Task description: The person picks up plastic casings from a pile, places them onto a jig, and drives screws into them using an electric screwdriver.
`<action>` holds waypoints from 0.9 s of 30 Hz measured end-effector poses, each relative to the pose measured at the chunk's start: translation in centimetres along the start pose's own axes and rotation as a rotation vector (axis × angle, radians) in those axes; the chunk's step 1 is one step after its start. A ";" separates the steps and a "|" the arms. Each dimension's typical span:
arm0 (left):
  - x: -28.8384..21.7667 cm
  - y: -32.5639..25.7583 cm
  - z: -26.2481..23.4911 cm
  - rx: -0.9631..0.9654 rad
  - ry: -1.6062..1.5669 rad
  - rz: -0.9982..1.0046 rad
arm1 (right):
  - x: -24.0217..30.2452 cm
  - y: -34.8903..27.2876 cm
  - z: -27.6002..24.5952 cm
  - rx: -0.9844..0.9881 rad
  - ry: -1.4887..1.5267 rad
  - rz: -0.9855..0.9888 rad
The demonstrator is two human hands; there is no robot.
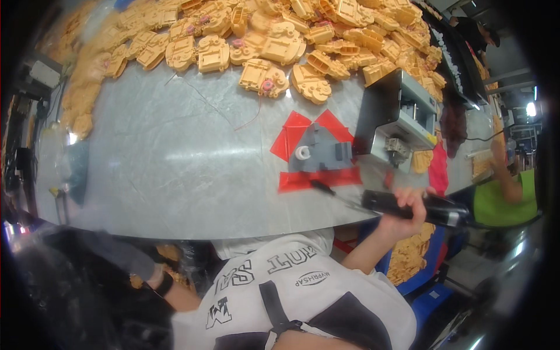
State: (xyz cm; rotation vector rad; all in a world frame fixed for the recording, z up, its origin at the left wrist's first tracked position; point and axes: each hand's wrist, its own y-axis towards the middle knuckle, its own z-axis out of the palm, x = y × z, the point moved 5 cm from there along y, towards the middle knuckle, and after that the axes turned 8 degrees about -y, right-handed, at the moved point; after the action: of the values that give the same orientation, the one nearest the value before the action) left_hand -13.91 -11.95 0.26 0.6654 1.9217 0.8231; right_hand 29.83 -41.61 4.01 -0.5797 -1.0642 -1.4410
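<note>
Beyond the lettered shirt (262, 262), the right grip (409, 210) holds a tool (444, 211).

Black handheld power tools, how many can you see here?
1. The black power tool is gripped in the right hand, near the grey fixture. Others could be hidden toward the dark edges.

The smooth grey tabletop (175, 198) had a sheen that caught pale light, while the yellow-orange housings (213, 53) looked like moulded plastic, mostly matt, with ribbed faces. The red tape (289, 137) was slick and glossy, the grey fixture (315, 143) matt and plastic-looking. The handheld tool (446, 211) had a shiny black plastic-looking body, the boxy machine (376, 111) showed metal parts, and the white shirt (326, 280) was matt cloth.
</note>
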 end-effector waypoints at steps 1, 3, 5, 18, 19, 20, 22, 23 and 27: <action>-4.3 5.3 5.4 -0.115 -0.183 -0.120 | -1.0 0.0 -0.3 0.042 0.045 0.031; -9.0 10.4 15.1 0.070 -0.639 -0.448 | -2.8 -0.7 -0.9 -0.025 0.085 0.113; -12.6 12.0 25.1 0.470 -0.597 0.103 | -2.5 -1.8 0.0 0.013 0.099 0.181; -13.4 3.8 34.4 0.943 -0.264 0.002 | 0.8 -4.2 -6.3 -0.200 -0.140 0.087; -13.1 4.2 33.4 0.989 -0.528 -0.172 | 0.6 -4.1 -6.0 -0.207 -0.130 0.094; -13.9 4.7 32.5 1.117 -0.995 -0.578 | 0.5 -4.2 -5.5 -0.189 -0.134 0.088; -13.3 4.3 31.4 0.973 -1.475 -0.955 | -0.1 -4.3 -4.8 -0.189 -0.132 0.101; -13.5 3.9 30.6 0.881 -1.569 -1.050 | -0.1 -4.1 -4.6 -0.207 -0.130 0.101; -17.8 0.0 30.2 0.819 -1.612 -1.124 | -0.6 -3.7 -3.8 -0.130 -0.087 0.163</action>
State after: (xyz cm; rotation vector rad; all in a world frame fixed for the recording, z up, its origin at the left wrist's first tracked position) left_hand 20.83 -16.58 -1.15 0.3123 0.6708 -1.0504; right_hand 27.28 -44.96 0.77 -0.8102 -0.9726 -1.3583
